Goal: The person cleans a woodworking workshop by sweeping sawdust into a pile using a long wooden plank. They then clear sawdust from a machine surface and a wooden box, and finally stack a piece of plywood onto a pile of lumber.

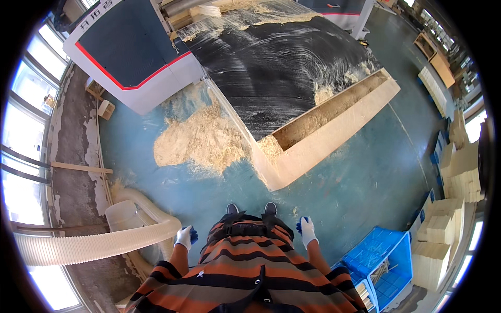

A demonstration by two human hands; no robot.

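My left hand (186, 236) hangs beside my body in a white glove with blue on the fingers. Its fingers are curled in, and nothing shows in them. On my other side, my right hand (306, 230), gloved alike, is also curled closed with nothing visible in it. Neither hand touches anything. Nearest the left one is a ribbed, cream-coloured hose (99, 243). In front of me stands a machine with a black table (261, 73) streaked with sawdust. Along its near edge runs a wooden trough (344, 116) with wood dust inside.
A heap of wood shavings (201, 136) lies on the green floor left of the table, below a grey-and-white machine housing (128, 52). Blue plastic crates (389, 261) with wood pieces stand at lower right. Stacked pale wooden blocks (436, 245) line the right side.
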